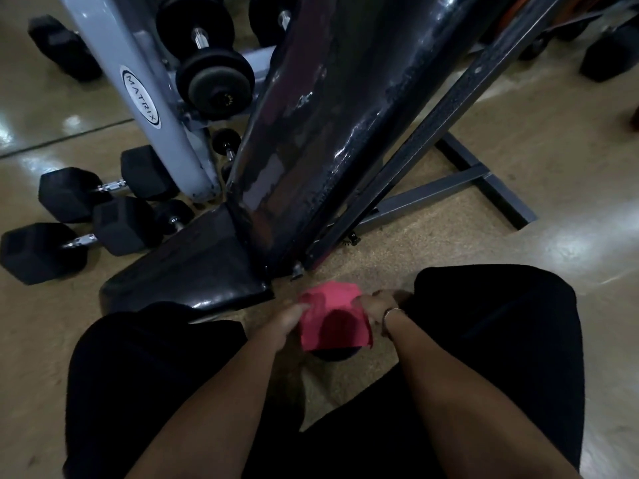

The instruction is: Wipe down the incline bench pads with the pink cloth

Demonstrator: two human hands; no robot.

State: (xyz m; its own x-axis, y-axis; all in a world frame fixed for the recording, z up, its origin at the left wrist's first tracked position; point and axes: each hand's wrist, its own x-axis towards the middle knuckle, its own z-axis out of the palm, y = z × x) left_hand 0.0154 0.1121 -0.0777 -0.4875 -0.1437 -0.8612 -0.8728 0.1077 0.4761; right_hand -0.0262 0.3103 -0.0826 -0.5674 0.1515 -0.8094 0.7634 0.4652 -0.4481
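Step in hand looks like cloth prep, not wiping: the person holds the crumpled pink fabric cloth (pixel 332 319) between both hands at roughly 6 o'clock in the head view, low over the tan floor (pixel 518 188), clear of both pads.

Left hand (pixel 288 321): fingers closed on the cloth's left edge. Right hand (pixel 378 305): pinching the right edge; a thin bracelet (pixel 390 314) sits on that wrist. The cloth is stretched between them, likely being refolded or spread.

The long glossy black vinyl back pad (pixel 328 115) runs from centre up toward 1 o'clock, steeply inclined, with cracked, peeling edges. The short black vinyl seat pad (pixel 193 267) lies at about 9 o'clock from the cloth, just beside the left hand, not touching.

Next move, by judgement: bunch the cloth into one hand, then press it flat on a pad. The seat pad is nearest. Go light over the flaking edge of the back pad.

Black hex dumbbells (pixel 86 216) and a grey steel frame leg (pixel 138 91) crowd the 10 o'clock side.
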